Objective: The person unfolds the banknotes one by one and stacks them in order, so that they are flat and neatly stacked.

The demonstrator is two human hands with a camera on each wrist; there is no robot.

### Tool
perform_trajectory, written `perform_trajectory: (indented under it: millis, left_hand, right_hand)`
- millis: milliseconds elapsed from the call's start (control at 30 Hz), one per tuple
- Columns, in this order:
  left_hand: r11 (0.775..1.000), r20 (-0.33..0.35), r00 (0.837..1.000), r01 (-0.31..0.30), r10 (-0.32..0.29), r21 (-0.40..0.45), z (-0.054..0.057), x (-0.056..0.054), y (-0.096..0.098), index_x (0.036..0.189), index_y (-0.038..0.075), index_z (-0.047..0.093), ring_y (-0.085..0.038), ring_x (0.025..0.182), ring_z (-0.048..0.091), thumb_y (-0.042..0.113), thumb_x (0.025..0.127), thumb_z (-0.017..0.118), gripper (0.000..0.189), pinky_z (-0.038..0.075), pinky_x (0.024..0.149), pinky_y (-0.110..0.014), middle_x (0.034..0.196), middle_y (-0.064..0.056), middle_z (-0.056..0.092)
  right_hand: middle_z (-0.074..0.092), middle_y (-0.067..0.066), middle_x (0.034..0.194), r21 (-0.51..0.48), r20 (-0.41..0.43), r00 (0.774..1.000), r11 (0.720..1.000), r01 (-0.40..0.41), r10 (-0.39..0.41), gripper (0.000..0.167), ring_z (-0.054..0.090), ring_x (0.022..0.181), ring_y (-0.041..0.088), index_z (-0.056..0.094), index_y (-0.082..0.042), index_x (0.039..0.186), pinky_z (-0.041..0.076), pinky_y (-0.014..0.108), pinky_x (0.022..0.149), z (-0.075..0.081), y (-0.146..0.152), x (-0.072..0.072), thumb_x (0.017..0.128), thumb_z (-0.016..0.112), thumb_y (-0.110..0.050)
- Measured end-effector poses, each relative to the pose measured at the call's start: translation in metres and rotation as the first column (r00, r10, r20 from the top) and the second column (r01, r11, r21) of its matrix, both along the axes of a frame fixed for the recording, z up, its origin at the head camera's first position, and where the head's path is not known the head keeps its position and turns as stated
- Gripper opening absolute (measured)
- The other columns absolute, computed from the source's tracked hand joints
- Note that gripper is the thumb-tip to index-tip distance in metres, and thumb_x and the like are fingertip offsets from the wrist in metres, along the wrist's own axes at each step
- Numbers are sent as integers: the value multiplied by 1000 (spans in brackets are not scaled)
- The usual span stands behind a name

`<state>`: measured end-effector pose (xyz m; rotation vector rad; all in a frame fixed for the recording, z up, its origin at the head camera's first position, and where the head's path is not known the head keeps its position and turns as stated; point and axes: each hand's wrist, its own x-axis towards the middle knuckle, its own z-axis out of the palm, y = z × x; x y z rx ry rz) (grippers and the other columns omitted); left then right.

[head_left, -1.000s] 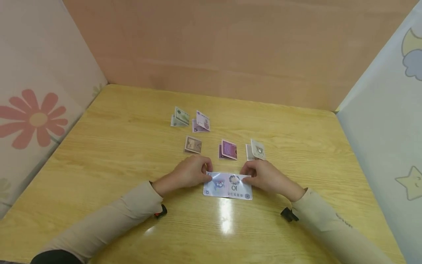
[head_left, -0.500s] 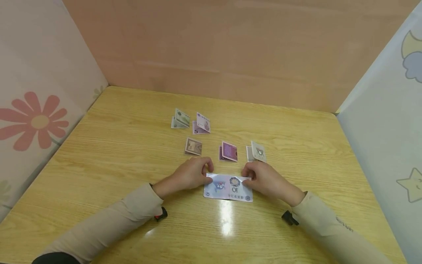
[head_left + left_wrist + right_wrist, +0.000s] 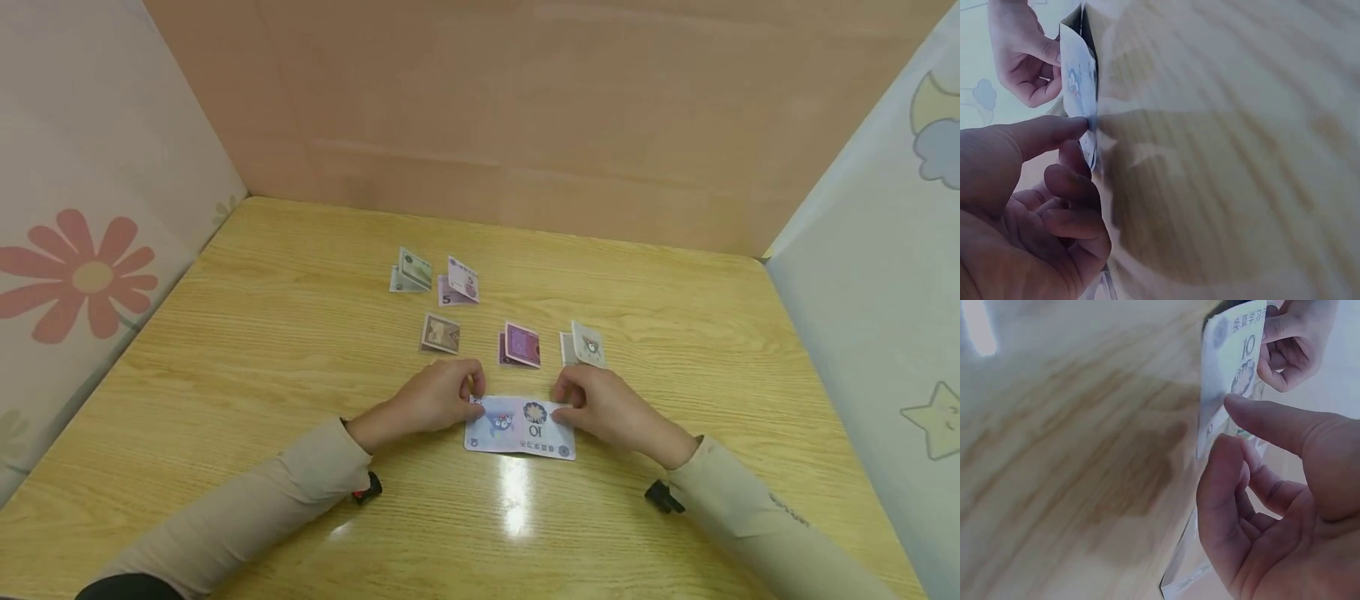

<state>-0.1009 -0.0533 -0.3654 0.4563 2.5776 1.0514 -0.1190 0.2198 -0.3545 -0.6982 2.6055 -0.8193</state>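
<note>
A pale blue-purple play banknote (image 3: 517, 429) marked 10 lies near the middle of the table, its print upside down in the head view. At its far left corner my left hand (image 3: 435, 395) pinches it between thumb and bent fingers. My right hand (image 3: 604, 403) does the same at the far right corner. Seen from the left wrist, the note (image 3: 1079, 75) stands tilted along its length, the left thumb (image 3: 1054, 132) pressed on its face. In the right wrist view the right thumb (image 3: 1266, 419) presses on the printed side, the other fingers curled below.
Beyond the hands stand several folded notes: a green one (image 3: 414, 268), a light purple 5 (image 3: 463, 279), a brown one (image 3: 441, 333), a magenta one (image 3: 522, 343) and a pale grey one (image 3: 588, 343), close beyond the right hand. Printed walls (image 3: 862, 275) border the wooden table (image 3: 300, 300).
The head view has shifted slightly. Both hands keep their pinch on the banknote's far corners, and the right hand has edged a little to the right. The folded notes stay put.
</note>
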Motion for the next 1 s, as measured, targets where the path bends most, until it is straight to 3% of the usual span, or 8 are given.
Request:
perform_trajectory:
  millis: [133,267,400,533,667,800,900,1000]
  left_hand:
    - [998,26,1000,-2,1,56,5,-2,-3,89,16,63,-11,59,50,13,87,80,18,40,52,-25,70,1,58]
    - [983,101,995,-23,4,182,12,-8,-7,92,13,65,-15,53,53,14,90,77,13,41,48,-25,72,-3,60]
    - [943,195,981,-54,-11,328,19,-16,-8,100,9,68,-29,52,58,15,93,75,11,46,48,-30,79,-11,64]
    - [905,280,960,-111,-9,410,25,-22,-9,114,4,69,-38,67,67,17,95,72,24,55,56,-38,95,-18,72]
    - [853,339,941,-184,9,488,32,-30,-10,127,0,64,-33,80,72,15,97,70,35,59,65,-42,111,-21,72]
    - [800,354,935,-235,30,553,38,-39,-9,132,0,61,-29,84,73,15,98,67,37,60,71,-43,116,-18,71]
    - [782,359,932,-263,53,565,43,-47,-7,131,3,63,-29,88,73,16,99,67,35,60,73,-43,116,-14,72]
    - [780,358,930,-285,85,557,46,-56,-6,129,7,65,-29,89,73,18,99,67,33,60,75,-43,116,-10,73]
  right_hand:
    - [55,-3,73,-53,5,1000,998,20,-19,18,51,67,14,63,-13,89,43,26,58,6,4,1,85,81,-12]
    - [61,0,78,-155,31,997,985,71,-67,13,54,63,18,65,-11,90,47,27,54,17,8,0,89,78,-12]
    - [68,13,86,-272,136,985,953,136,-102,13,62,63,32,69,-6,100,55,37,51,30,13,-4,93,75,-16]
    - [72,22,99,-367,240,963,906,210,-125,30,67,82,41,67,-1,116,59,45,62,41,16,-13,95,73,-21]
    - [72,21,109,-440,301,945,861,256,-127,34,70,92,39,63,1,127,60,47,69,47,18,-23,97,68,-16]
    - [72,17,114,-474,345,930,830,293,-131,34,72,96,33,60,0,131,59,49,74,51,18,-32,99,64,-12]
    - [70,18,118,-479,368,920,820,313,-136,36,71,99,31,59,-1,133,59,47,77,53,17,-38,100,64,-16]
    - [69,17,122,-475,378,915,819,322,-140,39,70,103,30,60,-3,134,59,43,78,55,14,-43,100,65,-23]
